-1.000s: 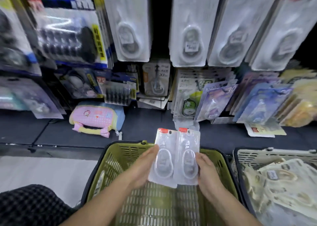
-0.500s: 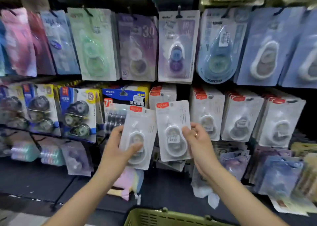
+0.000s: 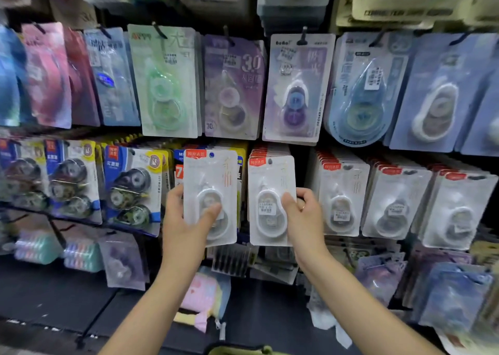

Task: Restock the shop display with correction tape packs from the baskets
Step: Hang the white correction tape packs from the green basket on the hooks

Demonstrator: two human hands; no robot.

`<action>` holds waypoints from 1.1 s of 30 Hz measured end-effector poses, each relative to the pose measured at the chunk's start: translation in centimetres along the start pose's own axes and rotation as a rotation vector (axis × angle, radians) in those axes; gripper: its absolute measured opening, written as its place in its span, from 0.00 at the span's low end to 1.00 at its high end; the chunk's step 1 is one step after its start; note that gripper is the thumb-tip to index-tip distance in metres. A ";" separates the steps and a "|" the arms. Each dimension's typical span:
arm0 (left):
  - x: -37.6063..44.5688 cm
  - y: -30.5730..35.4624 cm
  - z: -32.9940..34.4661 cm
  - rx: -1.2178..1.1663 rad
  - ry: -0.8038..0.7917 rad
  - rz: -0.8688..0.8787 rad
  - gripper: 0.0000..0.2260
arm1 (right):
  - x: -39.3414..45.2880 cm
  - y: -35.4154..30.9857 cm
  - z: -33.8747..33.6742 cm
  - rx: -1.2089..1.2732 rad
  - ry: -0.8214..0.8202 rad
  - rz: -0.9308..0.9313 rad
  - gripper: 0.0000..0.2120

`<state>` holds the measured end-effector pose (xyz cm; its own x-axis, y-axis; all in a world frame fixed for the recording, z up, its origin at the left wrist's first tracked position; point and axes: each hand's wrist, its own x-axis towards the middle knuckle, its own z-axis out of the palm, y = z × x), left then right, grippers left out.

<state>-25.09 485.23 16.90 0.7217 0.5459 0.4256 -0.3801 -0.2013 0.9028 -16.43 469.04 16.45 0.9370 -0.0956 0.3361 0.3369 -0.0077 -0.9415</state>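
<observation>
Head view: left hand (image 3: pixel 186 225) pinches one white correction tape pack (image 3: pixel 210 192), right hand (image 3: pixel 302 214) grips another (image 3: pixel 270 201), both mid-frame against hanging packs. Dark shelf (image 3: pixel 54 298) lower left, green basket rim (image 3: pixel 237 350) bottom centre.

Legible print, as I read it from here: a large "30" on the purple pack (image 3: pixel 234 90) hanging above the left hand (image 3: pixel 186 219), repeated small at its lower left corner; "7" in white on red on the blue pack (image 3: pixel 179 171) just left of that hand's white pack (image 3: pixel 210 198). Other lettering blurs.
</observation>
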 end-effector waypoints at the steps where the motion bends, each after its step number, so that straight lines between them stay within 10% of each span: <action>1: 0.0 0.0 0.1 -0.004 -0.001 -0.006 0.22 | 0.2 0.2 0.3 -0.009 0.009 0.020 0.02; 15: 0.0 -1.4 3.1 -0.008 -0.142 -0.024 0.18 | 1.0 1.3 1.0 0.002 0.168 -0.001 0.13; 22: -1.2 -1.7 4.5 0.041 -0.265 0.021 0.17 | -2.6 0.3 1.2 0.222 -0.204 0.056 0.10; 28: -0.3 -1.9 3.1 0.758 -0.001 0.469 0.20 | -0.1 -0.9 0.7 0.088 -0.093 -0.005 0.09; 33: -0.2 -3.3 3.0 0.948 -0.083 0.492 0.25 | 0.4 -1.0 0.7 0.010 -0.098 -0.058 0.09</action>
<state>-22.18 483.34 14.03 0.6627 0.1826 0.7263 -0.0611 -0.9534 0.2955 -16.31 469.69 17.58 0.9202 0.0024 0.3914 0.3914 -0.0002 -0.9202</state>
